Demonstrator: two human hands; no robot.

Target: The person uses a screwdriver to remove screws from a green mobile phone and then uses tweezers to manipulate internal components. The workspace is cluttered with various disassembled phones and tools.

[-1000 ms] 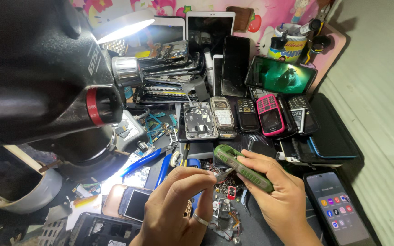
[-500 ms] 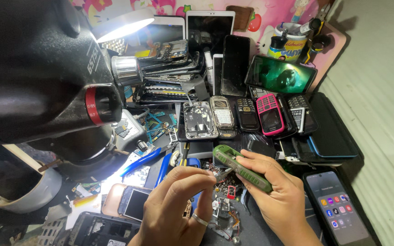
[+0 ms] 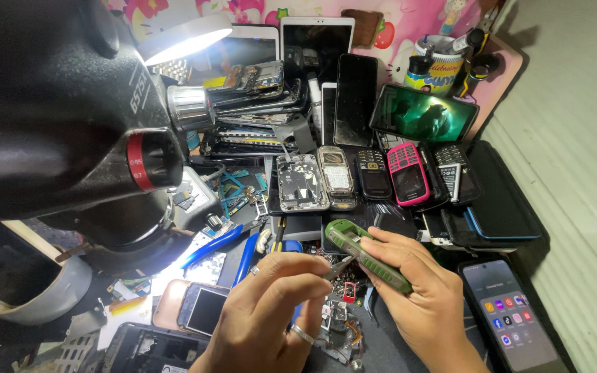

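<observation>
Green phone (image 3: 367,255): my right hand (image 3: 426,297) has it clamped by the long edges, tilted above the cluttered tabletop (image 3: 388,345).
Left hand (image 3: 271,314): my grip pinches thin tweezers (image 3: 338,266), tip at the phone.
Handling: I judge it light, rigid, fragile inside; hold the edges.

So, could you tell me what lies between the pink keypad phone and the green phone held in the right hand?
In the head view, a dark flat phone back lies between the pink keypad phone and the green phone in the right hand.
</observation>
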